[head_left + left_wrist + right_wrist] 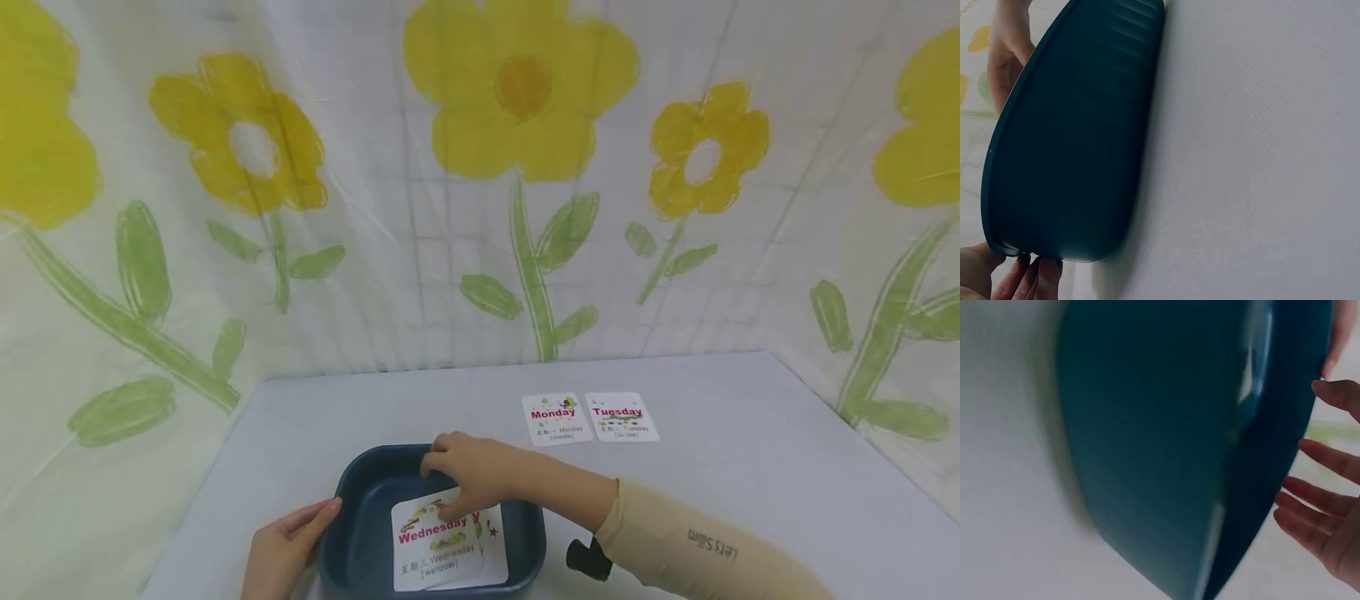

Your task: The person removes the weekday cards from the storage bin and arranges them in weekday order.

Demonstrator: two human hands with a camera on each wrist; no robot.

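My left hand (288, 546) grips the left rim of a dark blue plastic basin (366, 521); in the left wrist view its thumb lies at the rim and its fingers press the outer wall. Inside the basin, a white "Wednesday" card (423, 554) overlaps another card (496, 546) whose print is mostly covered. Over the basin reaches my right hand (476, 471), its thumb overlapping the top of the Wednesday card in the head view. The right wrist view shows that hand's fingers (1322, 497) spread apart above the rim.
Behind the basin, a "Monday" card (557, 419) and a "Tuesday" card (622, 417) lie side by side on the white table (720, 475). A curtain (375, 275) printed with yellow flowers hangs along the table's far edge. A small black object (588, 560) shows below the right forearm.
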